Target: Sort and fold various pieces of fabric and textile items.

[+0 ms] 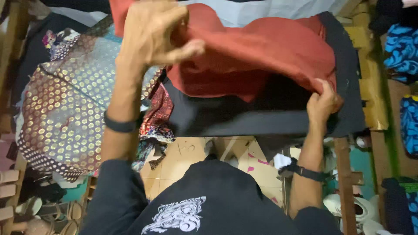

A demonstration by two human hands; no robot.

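Left hand pinches upper edge of red cloth, thumb against fingers. Right hand clamps its lower right corner. Cloth lifted over black fabric on table.

Rust-red cloth, plain and unpatterned, loosely rumpled with soft folds, lifted at its near edge and held up at two corners, draped over a dark grey padded board, its far part lying flatter toward the top
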